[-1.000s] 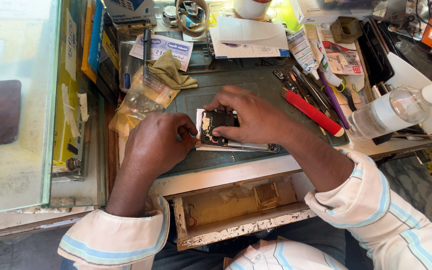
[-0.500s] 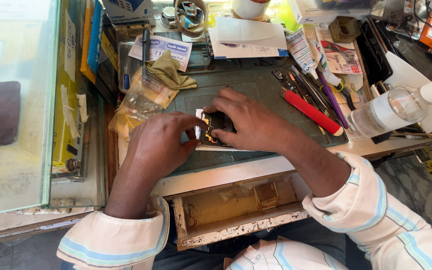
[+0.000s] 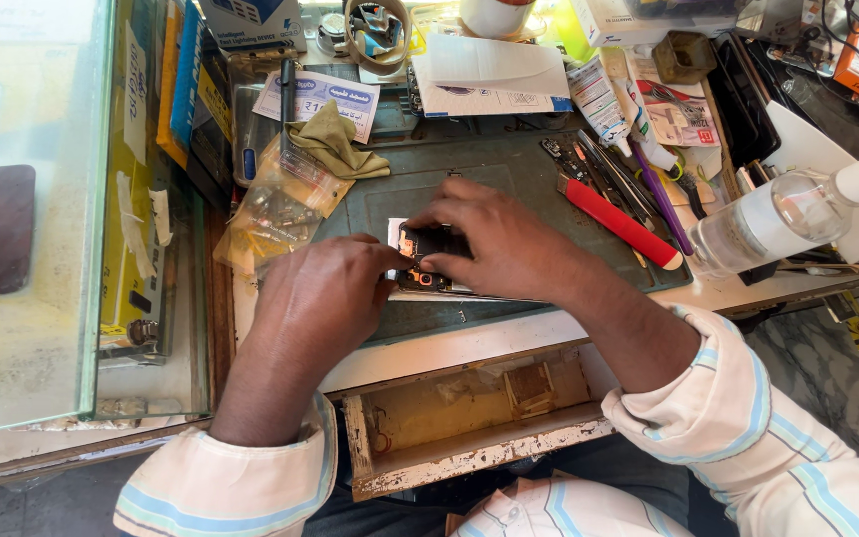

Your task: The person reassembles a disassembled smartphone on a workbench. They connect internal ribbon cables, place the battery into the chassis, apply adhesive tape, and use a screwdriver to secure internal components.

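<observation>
1. Two hands meet over an opened phone (image 3: 420, 261) lying flat on the dark green work mat (image 3: 509, 169), near the mat's front edge, with its inner boards exposed
2. Left hand (image 3: 325, 298) rests knuckles-up against the phone's left side, fingers curled inward; whether its fingertips pinch anything is hidden, so I cannot tell
3. Right hand (image 3: 494, 239) lies across the phone from the right, fingers bent down onto its upper and middle part, pressing or steadying rather than lifting; any small part under the fingertips is not visible
4. Beside the right hand lie a red-handled tool (image 3: 620, 221) and a row of tweezers and drivers (image 3: 599, 164); a clear bottle (image 3: 777, 219) lies on its side at the mat's right end
5. An open wooden drawer (image 3: 469, 418) sits just below the bench edge, directly under the phone
6. Likely risks, judged from this layout: a loose screw or connector could slip from the fingers and drop into the drawer; uneven pressure might crack the thin board; the bottle could roll toward the tools
</observation>
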